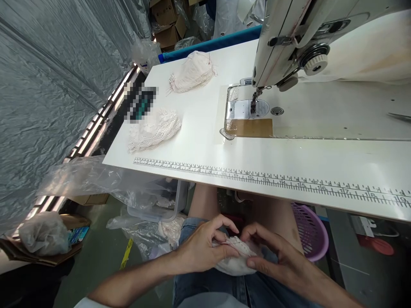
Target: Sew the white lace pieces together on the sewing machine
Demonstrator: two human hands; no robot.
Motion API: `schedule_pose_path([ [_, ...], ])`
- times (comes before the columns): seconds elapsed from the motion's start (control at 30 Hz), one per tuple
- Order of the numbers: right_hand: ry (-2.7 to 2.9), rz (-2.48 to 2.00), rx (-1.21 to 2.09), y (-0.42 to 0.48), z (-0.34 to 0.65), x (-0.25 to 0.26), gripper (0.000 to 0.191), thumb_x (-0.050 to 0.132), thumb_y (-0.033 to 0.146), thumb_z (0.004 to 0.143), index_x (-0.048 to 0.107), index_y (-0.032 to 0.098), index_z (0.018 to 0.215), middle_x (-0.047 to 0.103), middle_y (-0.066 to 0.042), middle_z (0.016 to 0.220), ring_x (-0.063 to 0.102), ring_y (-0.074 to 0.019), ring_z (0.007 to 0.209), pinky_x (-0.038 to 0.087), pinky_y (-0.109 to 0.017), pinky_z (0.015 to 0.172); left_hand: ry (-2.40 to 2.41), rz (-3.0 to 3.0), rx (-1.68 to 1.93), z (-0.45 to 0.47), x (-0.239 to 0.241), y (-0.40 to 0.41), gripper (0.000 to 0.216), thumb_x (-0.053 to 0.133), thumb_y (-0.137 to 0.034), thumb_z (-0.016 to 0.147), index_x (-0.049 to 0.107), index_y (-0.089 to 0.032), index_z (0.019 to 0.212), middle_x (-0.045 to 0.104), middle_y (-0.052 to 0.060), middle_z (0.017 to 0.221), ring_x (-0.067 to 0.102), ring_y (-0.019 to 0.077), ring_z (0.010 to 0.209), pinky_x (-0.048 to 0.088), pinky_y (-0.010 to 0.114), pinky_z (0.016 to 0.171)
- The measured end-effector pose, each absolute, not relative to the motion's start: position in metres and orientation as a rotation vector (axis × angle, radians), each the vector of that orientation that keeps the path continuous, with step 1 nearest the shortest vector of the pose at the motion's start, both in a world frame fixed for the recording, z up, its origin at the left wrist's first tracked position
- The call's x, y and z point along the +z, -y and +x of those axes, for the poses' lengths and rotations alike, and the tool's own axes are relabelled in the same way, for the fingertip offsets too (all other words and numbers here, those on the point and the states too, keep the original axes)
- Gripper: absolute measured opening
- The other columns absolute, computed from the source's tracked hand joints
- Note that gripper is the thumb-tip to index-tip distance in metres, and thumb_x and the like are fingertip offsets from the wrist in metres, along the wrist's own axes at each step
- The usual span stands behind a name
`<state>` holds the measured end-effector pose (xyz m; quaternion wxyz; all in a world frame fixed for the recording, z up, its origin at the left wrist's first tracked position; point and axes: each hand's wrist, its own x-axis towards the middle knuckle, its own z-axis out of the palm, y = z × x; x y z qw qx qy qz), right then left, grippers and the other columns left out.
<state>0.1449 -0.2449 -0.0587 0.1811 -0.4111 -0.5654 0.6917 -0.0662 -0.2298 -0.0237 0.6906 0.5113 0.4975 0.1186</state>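
Observation:
Over my lap, a bundle of white lace-edged fabric (236, 266) sits between my two hands. My left hand (208, 244) pinches its upper left side, thumb laid across the lace. On the right, my right hand (276, 256) has its thumb and fingers closed about the other side of the same fabric. Part of the bundle is hidden behind the fingers. Beyond my knees, on the white table, lie a stack of white lace pieces (157, 130) and a second stack of pale fabric pieces (194, 72) with loose threads.
A sewing machine (289, 47) stands at the right of the white table (199, 145), whose front edge carries a printed ruler (266, 177). Below are a purple basket (311, 233), a clear plastic bin (154, 211) and plastic bags (45, 235). Scissor-like metal tips (400, 116) show far right.

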Motion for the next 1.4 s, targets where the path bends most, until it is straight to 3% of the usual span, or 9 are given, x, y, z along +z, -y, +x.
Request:
schedule_pose_path([
  [0.23, 1.541, -1.176, 1.998, 0.243, 0.139, -0.064, 0.026, 0.057, 0.045, 0.083, 0.049, 0.02, 0.078, 0.047, 0.003, 0.072, 0.042, -0.0133, 0.069, 0.036, -0.023, 0.061, -1.138, 1.109, 0.205, -0.066, -0.025, 0.228, 0.025, 0.071, -0.03, 0.072, 0.061, -0.013, 0.088, 0.052, -0.005, 0.056, 0.041, 0.0064, 0.052, 0.029, 0.017, 0.05],
  [0.5, 1.427, -1.141, 2.081, 0.242, 0.138, -0.064, 0.027, 0.062, 0.045, 0.08, 0.048, 0.021, 0.081, 0.047, 0.004, 0.076, 0.041, -0.0122, 0.068, 0.032, -0.022, 0.059, -1.123, 1.108, 0.143, -0.071, -0.027, 0.225, 0.031, 0.069, -0.023, 0.071, 0.06, -0.015, 0.1, 0.058, -0.004, 0.065, 0.049, 0.0088, 0.062, 0.034, 0.016, 0.056],
  [0.73, 1.448, -1.114, 1.971, 0.238, 0.134, -0.065, 0.024, 0.058, 0.043, 0.084, 0.052, 0.021, 0.079, 0.052, 0.0, 0.079, 0.05, -0.0159, 0.077, 0.039, -0.026, 0.067, -1.102, 1.217, 0.158, -0.07, -0.017, 0.219, 0.033, 0.066, -0.023, 0.076, 0.056, -0.018, 0.107, 0.048, -0.009, 0.055, 0.036, 0.0053, 0.05, 0.026, 0.015, 0.048],
  [0.97, 1.471, -1.049, 1.789, 0.232, 0.135, -0.05, 0.021, 0.054, 0.039, 0.087, 0.053, 0.021, 0.076, 0.054, -0.003, 0.092, 0.054, -0.017, 0.087, 0.043, -0.025, 0.074, -1.147, 1.235, 0.234, -0.072, -0.014, 0.21, 0.018, 0.07, -0.028, 0.073, 0.069, -0.013, 0.084, 0.06, -0.002, 0.061, 0.049, 0.0071, 0.056, 0.034, 0.016, 0.053],
  [1.13, 1.237, -1.116, 1.76, 0.232, 0.14, -0.038, 0.02, 0.055, 0.04, 0.087, 0.051, 0.023, 0.078, 0.056, -0.003, 0.099, 0.054, -0.0172, 0.089, 0.044, -0.023, 0.07, -1.366, 1.355, 0.457, -0.104, 0.033, 0.177, 0.016, 0.071, -0.029, 0.07, 0.069, -0.014, 0.076, 0.066, 0.002, 0.065, 0.056, 0.0105, 0.053, 0.041, 0.018, 0.047],
  [1.3, 1.028, -1.197, 1.726, 0.235, 0.143, -0.039, 0.028, 0.061, 0.046, 0.081, 0.051, 0.021, 0.073, 0.052, 0.002, 0.074, 0.048, -0.0135, 0.068, 0.04, -0.022, 0.06, -1.761, 1.854, 1.092, -0.136, 0.108, 0.096, 0.018, 0.069, -0.033, 0.074, 0.068, -0.018, 0.083, 0.065, 0.001, 0.069, 0.057, 0.0107, 0.055, 0.045, 0.019, 0.049],
  [1.4, 0.982, -1.201, 1.757, 0.236, 0.144, -0.041, 0.028, 0.062, 0.045, 0.081, 0.05, 0.021, 0.075, 0.046, 0.005, 0.066, 0.039, -0.0097, 0.058, 0.035, -0.02, 0.053, -1.768, 2.247, 0.872, -0.121, 0.125, 0.069, 0.019, 0.062, -0.029, 0.081, 0.067, -0.017, 0.095, 0.068, 0.007, 0.089, 0.063, 0.0197, 0.08, 0.052, 0.031, 0.07],
])
